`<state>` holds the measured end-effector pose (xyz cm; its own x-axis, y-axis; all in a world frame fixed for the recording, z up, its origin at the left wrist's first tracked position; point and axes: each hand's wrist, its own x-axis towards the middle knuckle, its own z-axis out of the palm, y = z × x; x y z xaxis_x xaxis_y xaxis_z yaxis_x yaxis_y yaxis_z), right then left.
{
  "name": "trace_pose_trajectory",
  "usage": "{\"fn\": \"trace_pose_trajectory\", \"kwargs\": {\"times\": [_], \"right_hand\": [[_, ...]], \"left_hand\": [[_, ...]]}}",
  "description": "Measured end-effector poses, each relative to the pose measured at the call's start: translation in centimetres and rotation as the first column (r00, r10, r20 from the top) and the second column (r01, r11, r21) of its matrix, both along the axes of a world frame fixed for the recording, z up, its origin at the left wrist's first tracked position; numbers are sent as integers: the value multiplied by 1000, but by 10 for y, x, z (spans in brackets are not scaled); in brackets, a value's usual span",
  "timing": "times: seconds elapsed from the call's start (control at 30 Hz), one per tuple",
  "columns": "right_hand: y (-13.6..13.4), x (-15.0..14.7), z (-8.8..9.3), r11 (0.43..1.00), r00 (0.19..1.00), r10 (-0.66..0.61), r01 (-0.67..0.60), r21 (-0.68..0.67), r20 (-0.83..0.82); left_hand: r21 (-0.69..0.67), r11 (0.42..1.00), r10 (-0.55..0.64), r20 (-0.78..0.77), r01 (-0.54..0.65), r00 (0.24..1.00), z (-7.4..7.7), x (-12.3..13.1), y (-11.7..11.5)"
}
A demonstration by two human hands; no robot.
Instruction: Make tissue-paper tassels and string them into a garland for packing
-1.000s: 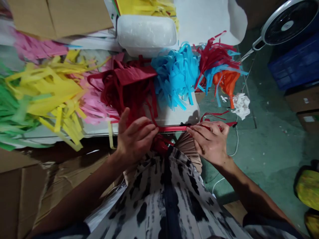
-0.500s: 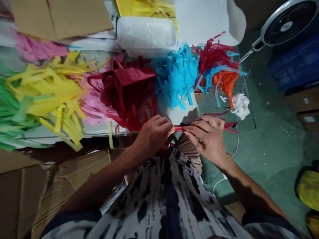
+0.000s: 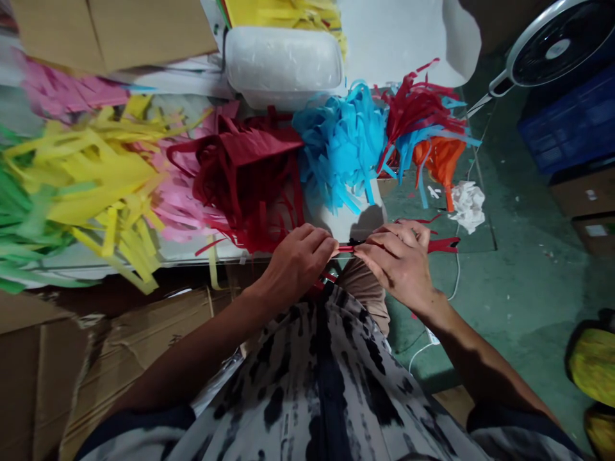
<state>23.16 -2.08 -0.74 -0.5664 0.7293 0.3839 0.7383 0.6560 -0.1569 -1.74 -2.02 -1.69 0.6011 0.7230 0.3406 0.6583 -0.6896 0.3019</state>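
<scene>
Between my two hands stretches a short length of red paper strip (image 3: 345,248), at the table's front edge. My left hand (image 3: 302,256) pinches its left end, with thumb and fingertips pressed together. My right hand (image 3: 398,256) grips the other end, and a dark bit shows by its fingertips. Red strip ends (image 3: 442,245) stick out to the right past this hand. Beyond my left hand lies a heap of dark red fringed paper (image 3: 250,166). A light blue fringed bunch (image 3: 343,141) is just beyond the gap between my hands.
Yellow fringe (image 3: 96,173), green fringe (image 3: 29,218) and pink fringe (image 3: 72,89) lie to the left. At the back stands a white plastic tub (image 3: 283,61). Orange fringe (image 3: 439,163) and crumpled white paper (image 3: 468,206) sit right; a fan (image 3: 560,48) stands beyond.
Both hands stay almost in place, still gripping the red strip. The strip ends right of my right hand have come closer together. The view has shifted slightly.
</scene>
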Motion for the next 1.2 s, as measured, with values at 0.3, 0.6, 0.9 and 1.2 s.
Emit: {"fn": "trace_pose_trajectory", "kwargs": {"times": [0.3,0.6,0.9,1.2], "right_hand": [[1,-4,-3,990,994,-104,105,-97,13],[5,-5,8,964,986,-153,164,-212,67],[6,0,6,962,971,-212,228,-149,114],[-15,-7,-10,985,997,73,-75,153,20]], "left_hand": [[-42,995,99,100,-95,990,6,0,-2],[-209,946,259,20,-249,966,20,-12,-2],[-284,902,331,-27,-324,943,28,-7,3],[103,993,48,13,-49,999,3,-7,-24]]}}
